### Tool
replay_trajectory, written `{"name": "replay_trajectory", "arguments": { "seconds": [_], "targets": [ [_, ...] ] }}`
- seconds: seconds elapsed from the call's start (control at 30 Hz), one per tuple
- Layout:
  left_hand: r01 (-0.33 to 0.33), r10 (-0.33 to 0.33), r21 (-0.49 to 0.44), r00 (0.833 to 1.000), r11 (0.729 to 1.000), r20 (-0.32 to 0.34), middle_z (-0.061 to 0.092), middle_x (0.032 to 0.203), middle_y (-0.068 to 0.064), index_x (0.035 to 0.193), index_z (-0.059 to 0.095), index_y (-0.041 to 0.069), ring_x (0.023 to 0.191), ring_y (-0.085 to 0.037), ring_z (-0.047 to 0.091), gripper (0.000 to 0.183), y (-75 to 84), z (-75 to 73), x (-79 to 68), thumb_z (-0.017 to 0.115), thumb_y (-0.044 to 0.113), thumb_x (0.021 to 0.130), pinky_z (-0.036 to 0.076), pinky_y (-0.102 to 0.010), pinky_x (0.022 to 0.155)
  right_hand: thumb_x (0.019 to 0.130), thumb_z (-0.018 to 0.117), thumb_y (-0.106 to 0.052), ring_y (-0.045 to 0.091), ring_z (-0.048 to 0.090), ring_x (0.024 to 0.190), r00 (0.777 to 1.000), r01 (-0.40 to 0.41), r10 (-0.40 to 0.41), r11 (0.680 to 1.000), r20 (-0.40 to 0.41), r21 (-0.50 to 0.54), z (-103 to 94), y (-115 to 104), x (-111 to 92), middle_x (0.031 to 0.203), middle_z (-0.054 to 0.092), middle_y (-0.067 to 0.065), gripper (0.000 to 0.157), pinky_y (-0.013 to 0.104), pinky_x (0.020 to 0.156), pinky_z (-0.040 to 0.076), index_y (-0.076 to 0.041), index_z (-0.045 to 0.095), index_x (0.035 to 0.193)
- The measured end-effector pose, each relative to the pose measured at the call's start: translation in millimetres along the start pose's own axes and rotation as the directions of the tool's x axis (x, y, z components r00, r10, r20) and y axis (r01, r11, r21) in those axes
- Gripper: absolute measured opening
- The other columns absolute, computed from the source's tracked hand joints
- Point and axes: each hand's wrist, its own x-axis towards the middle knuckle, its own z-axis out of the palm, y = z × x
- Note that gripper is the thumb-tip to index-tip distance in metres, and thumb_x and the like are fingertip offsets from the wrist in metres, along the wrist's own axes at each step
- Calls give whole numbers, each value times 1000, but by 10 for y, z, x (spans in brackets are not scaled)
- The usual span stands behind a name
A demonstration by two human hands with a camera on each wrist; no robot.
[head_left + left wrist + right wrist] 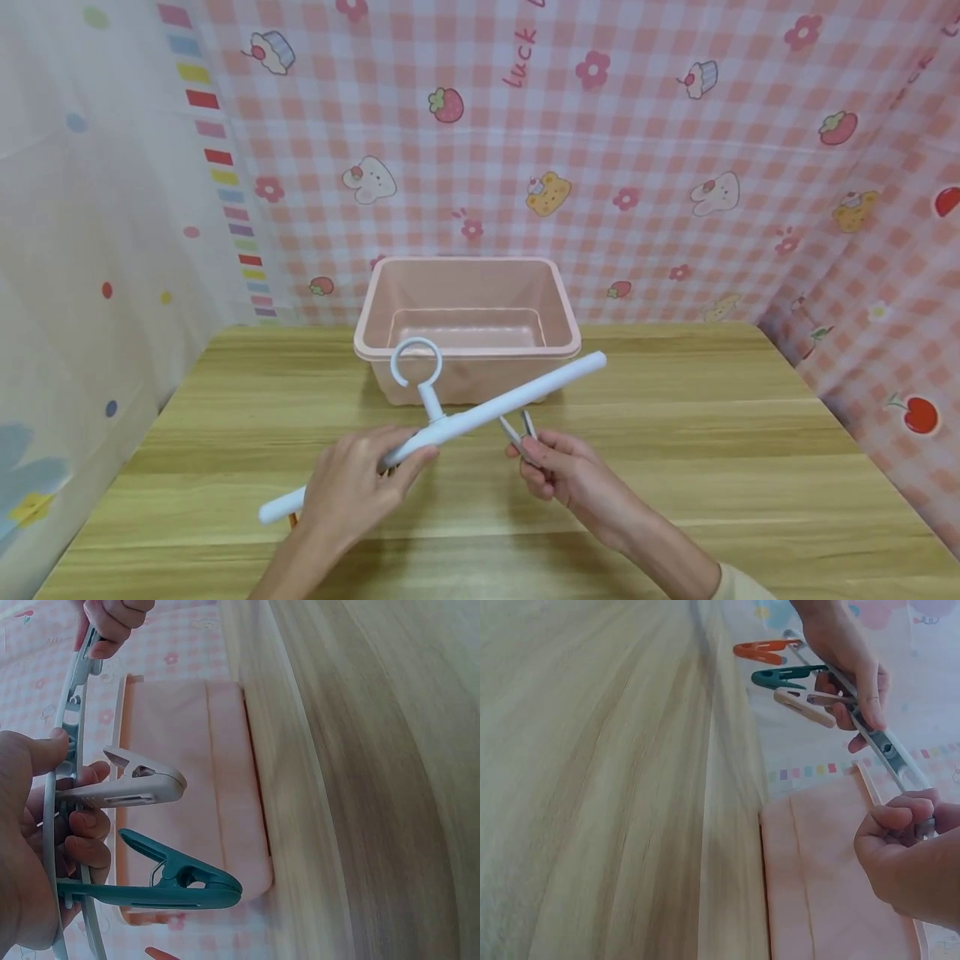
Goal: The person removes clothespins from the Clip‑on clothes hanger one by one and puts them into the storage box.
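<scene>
The left hand (356, 473) grips the white clip hanger (525, 394) near its middle, between the pink bin (480, 373) and the surface's (750, 475) near edge, seemingly steadying it for the right hand (573, 479), whose grip pinches a grey clothespin (513, 434) at the bar's right half.

The left forearm (292, 562) and right forearm (652, 537) slant forward and inward, the hands apart from each other. The left hand (356, 479), back toward the head camera, grips with thumb opposing curled fingers (88, 823). The right hand (562, 475) pinches, its thumb laid over bent fingers.
</scene>
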Motion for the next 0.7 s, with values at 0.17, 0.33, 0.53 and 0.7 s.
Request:
{"name": "replay_trajectory", "arguments": {
  "seconds": [0.17,0.33,0.53,0.7],
  "targets": [
    [-12,12,7,1000,1000,-3,42,62,17,88,76,26,56,1,38,12,-15,1,-5,77,38,87,31,-18,48,106,49,-34,4,41,65,999,27,-27,1000,-22,-11,23,4,13,74,46,-9,33,20,69,37,-3,56,113],
    [8,-8,11,1000,1000,-2,40,61,17,89,76,27,56,1,37,12,1,12,1,78,38,87,31,-19,48,105,52,-29,4,47,66,982,98,-125,978,-141,-183,92,34,32,74,53,-6,32,19,67,41,2,58,109],
    [28,-28,29,1000,999,6,39,60,17,90,77,27,55,0,38,12,15,15,1,78,39,87,31,-19,49,100,62,-27,2,50,60,901,156,-348,816,-259,-556,135,102,43,70,62,-5,18,20,53,40,-9,62,95],
    [36,-37,39,999,999,16,39,60,17,89,76,27,55,0,37,13,9,15,-4,78,39,86,30,-19,48,99,65,-23,-2,46,53,843,177,-478,680,-247,-712,138,148,46,65,62,-10,12,19,45,36,-18,61,89]
  ]
}}
